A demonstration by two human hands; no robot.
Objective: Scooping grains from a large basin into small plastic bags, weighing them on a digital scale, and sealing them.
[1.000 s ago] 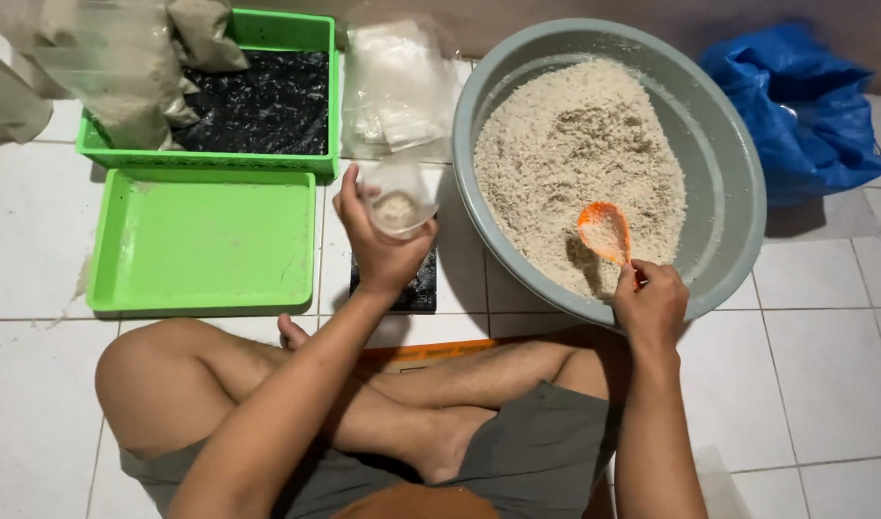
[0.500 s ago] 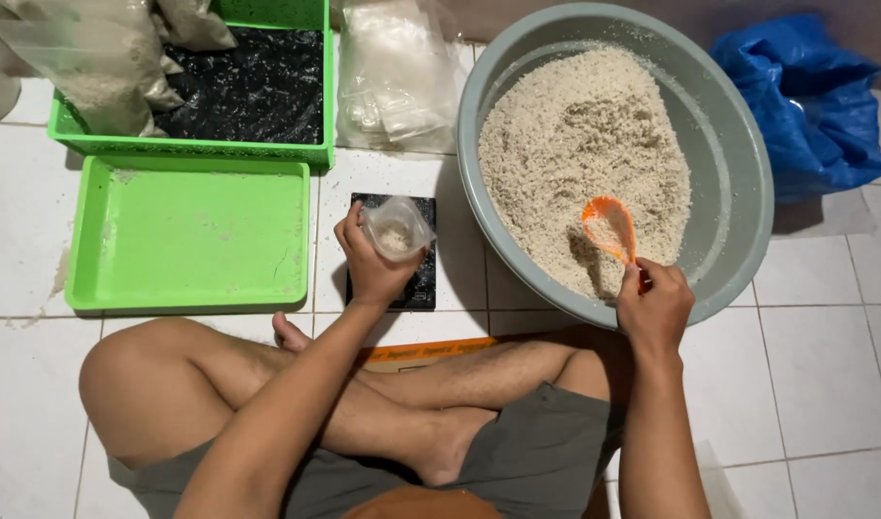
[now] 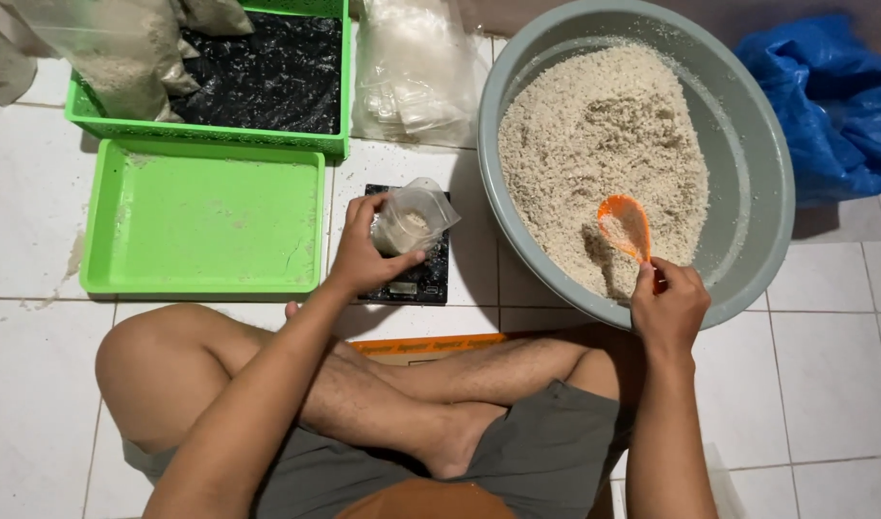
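My left hand (image 3: 364, 252) has its fingers wrapped round a small clear bag (image 3: 414, 217) with a bit of rice in the bottom, and it's sitting on the black scale (image 3: 423, 277) on the tiled floor (image 3: 825, 365). My right hand (image 3: 669, 306) is closed on the handle of the orange scoop (image 3: 625, 225), whose bowl is dug into the rice (image 3: 599, 144) in the big grey basin (image 3: 762, 207) — near the edge closest to me.

Round about: an empty green tray (image 3: 202, 219) just left of the scale, and behind it a second green tray (image 3: 210, 135) lined with black plastic, with filled rice bags (image 3: 123, 53) at its left end. A stack of empty clear bags (image 3: 412, 72) lies between that tray and the basin. A blue plastic bag (image 3: 830, 106) is bunched up past the basin on the right. My crossed legs (image 3: 364, 384) are right under both arms — nothing sits between the scale and the basin.
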